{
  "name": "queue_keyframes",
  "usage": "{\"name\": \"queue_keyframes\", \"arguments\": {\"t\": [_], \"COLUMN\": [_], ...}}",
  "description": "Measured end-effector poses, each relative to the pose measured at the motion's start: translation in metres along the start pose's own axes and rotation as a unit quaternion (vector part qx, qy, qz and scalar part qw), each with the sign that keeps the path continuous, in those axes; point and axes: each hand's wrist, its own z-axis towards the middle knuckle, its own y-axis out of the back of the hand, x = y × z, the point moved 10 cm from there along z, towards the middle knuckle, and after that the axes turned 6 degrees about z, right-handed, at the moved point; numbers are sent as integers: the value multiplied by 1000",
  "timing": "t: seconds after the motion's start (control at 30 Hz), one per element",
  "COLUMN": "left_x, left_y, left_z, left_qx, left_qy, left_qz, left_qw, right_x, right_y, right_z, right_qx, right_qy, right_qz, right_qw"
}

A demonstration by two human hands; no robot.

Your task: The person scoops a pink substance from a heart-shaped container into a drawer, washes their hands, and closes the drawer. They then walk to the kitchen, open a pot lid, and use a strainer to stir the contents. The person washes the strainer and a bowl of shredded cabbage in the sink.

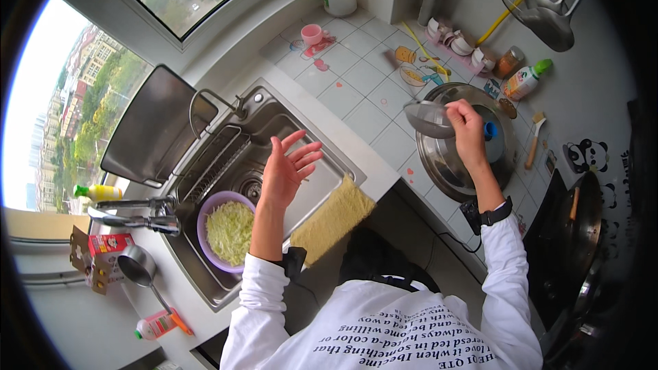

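My left hand (286,170) is raised over the steel sink (321,151), palm up and fingers spread, with nothing in it. Near its wrist, a purple basin (202,218) of pale green shredded vegetable (230,232) sits in the sink. My right hand (467,126) grips the edge of a grey, translucent, shallow bowl-shaped thing (427,119), blurred, perhaps a strainer or a bowl. It hovers over a large round steel lid or pan (434,164) on the tiled counter. A small blue part (491,130) shows beside the right hand.
A yellow towel (334,218) hangs over the sink's front edge. The faucet (134,214) and a steel ladle (138,264) are at left. A pink cup (312,34), a brush (534,141), a squeeze bottle (522,82) and a wok (586,216) stand around the right counter.
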Motion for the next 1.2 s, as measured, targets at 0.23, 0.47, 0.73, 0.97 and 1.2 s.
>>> {"name": "queue_keyframes", "arguments": {"t": [0.23, 0.47, 0.73, 0.97, 1.2], "left_x": [45, 120, 146, 216, 264], "left_y": [-155, -287, -421, -547, -446], "left_z": [-93, -145, -160, -189, -84], "left_qx": [259, 239, 183, 447, 259], "left_qy": [123, 26, -186, -109, 20], "left_qz": [-9, 50, 157, 208, 302], "left_qw": [958, 969, 953, 863, 917], "right_x": [125, 119, 101, 115, 117], "right_y": [-7, 148, 169, 350, 503], "right_z": [-107, -176, -336, -412, -446], "right_qx": [163, -102, 68, -193, -326], "right_qy": [307, 159, -144, -213, -327], "right_qz": [-283, -174, 257, 255, 119], "right_qw": [894, 966, 953, 923, 879]}}
